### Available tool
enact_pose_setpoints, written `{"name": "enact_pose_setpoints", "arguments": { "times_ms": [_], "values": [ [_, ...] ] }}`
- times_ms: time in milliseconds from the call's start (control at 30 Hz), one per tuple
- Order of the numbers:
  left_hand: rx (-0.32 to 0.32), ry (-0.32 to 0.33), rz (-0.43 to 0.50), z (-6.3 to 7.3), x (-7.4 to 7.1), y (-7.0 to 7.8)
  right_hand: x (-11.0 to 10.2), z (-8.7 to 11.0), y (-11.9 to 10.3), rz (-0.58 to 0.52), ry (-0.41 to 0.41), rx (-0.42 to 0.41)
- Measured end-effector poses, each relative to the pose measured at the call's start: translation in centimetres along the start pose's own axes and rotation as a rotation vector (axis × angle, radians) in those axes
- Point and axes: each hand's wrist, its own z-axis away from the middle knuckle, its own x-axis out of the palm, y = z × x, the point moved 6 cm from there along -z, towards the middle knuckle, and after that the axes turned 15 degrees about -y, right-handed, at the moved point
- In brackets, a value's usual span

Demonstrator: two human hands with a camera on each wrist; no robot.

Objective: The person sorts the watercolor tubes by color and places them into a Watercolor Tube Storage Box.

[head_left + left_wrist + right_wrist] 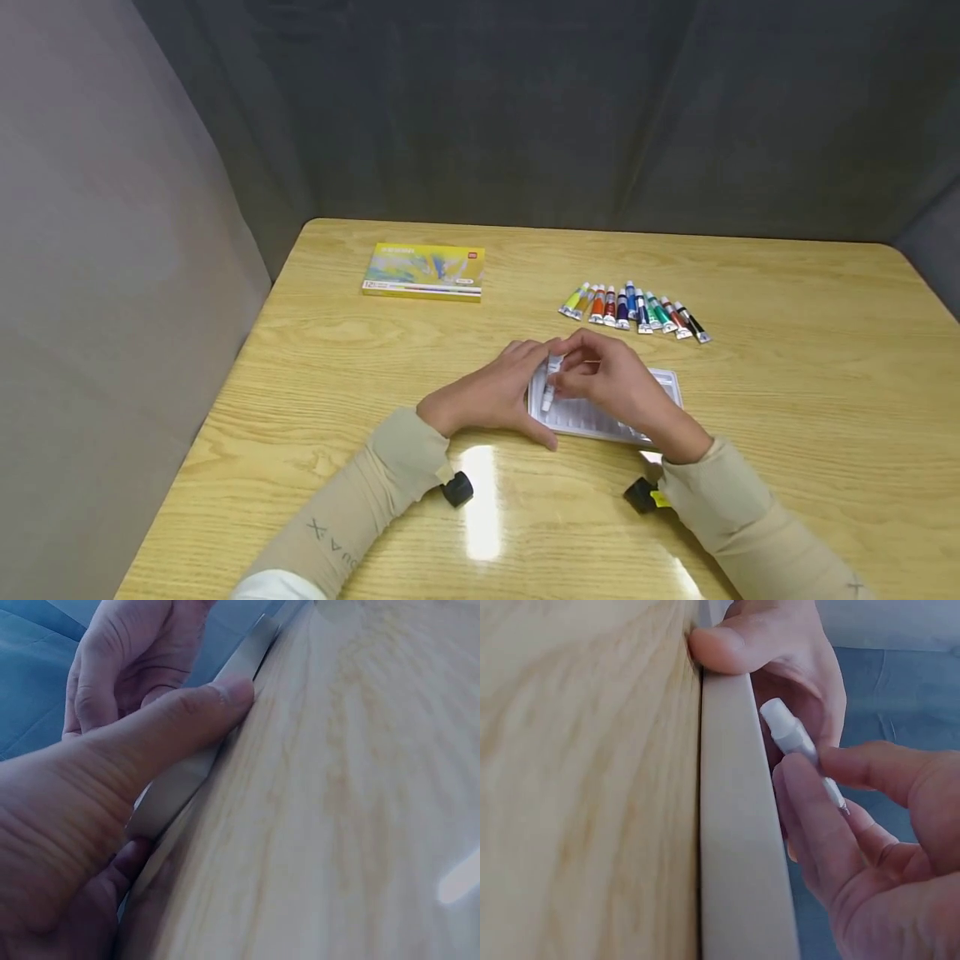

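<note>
My right hand [618,379] pinches a small white paint tube [801,739] between thumb and fingers, over the left end of a white plastic tray [666,383]. The tube's white cap points toward the tray's near side. My left hand [495,393] holds the tray's left end, its thumb [187,712] along the near side wall and its fingers at the far side. Ridged slots show in the tray's floor; my right hand hides part of it. Behind the tray, several coloured paint tubes [622,308] lie side by side in a row.
A yellow paint box [423,273] lies flat at the back left of the wooden table [337,367]. A dark curtain [480,117] hangs behind the far edge, with a pale wall [112,292] at the left. Small black devices [457,489] hang at both wrists.
</note>
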Motion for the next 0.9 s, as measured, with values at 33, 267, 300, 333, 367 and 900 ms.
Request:
{"name": "enact_pose_setpoints", "arguments": {
  "times_ms": [33, 267, 300, 333, 367, 900],
  "values": [
    [-0.006, -0.005, 0.007, 0.0, 0.0, 0.0, 0.0, 0.0, 0.0, -0.005, -0.006, 0.003],
    [-0.030, -0.019, 0.032, -0.1, 0.2, -0.1, 0.2, -0.3, 0.7, 0.055, -0.014, 0.018],
    [-0.027, -0.018, 0.026, -0.1, 0.2, -0.1, 0.3, -0.4, 0.9, 0.063, -0.017, 0.019],
    [-0.024, -0.018, 0.018, -0.1, 0.2, -0.1, 0.4, -0.4, 1.0, 0.067, -0.021, 0.018],
    [-0.020, -0.018, 0.012, -0.1, 0.2, 0.0, 0.4, -0.5, 1.0, 0.073, -0.022, 0.017],
    [-0.013, -0.012, 0.000, -0.1, 0.1, 0.0, 0.9, -0.8, 1.3, 0.147, -0.004, 0.001]
  ]
}}
